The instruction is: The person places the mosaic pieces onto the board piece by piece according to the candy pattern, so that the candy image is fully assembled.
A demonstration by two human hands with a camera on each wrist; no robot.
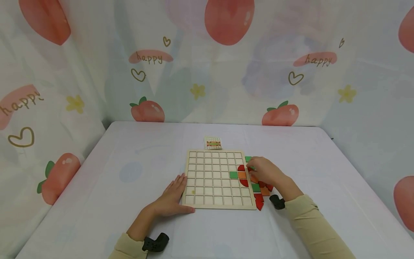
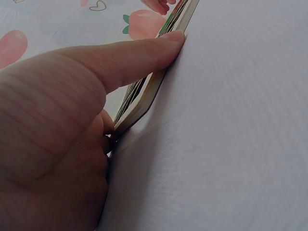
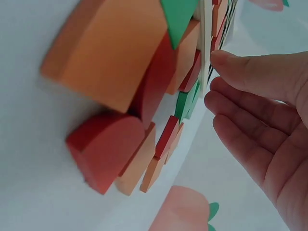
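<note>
A wooden grid board [image 1: 207, 182] lies on the white table. My left hand [image 1: 171, 196] rests against its left side, fingers straight and thumb along the front edge; in the left wrist view the thumb [image 2: 139, 57] touches the rim. Toward the board's right side sit a green square [image 1: 233, 175], an orange square [image 1: 242, 175] and red rounded pieces [image 1: 244, 182] above and below the orange one. Over the right rim is my right hand [image 1: 266, 171], fingers slightly bent. Its thumb [image 3: 250, 70] and fingertips stand apart in the right wrist view, with no piece visible between them.
Loose red, orange and green pieces lie along the board's right side, including a red one [image 1: 259, 201] and a green one [image 1: 255, 187]. A small pattern card [image 1: 212, 143] lies behind the board. Printed curtains [image 1: 226, 79] stand around the table.
</note>
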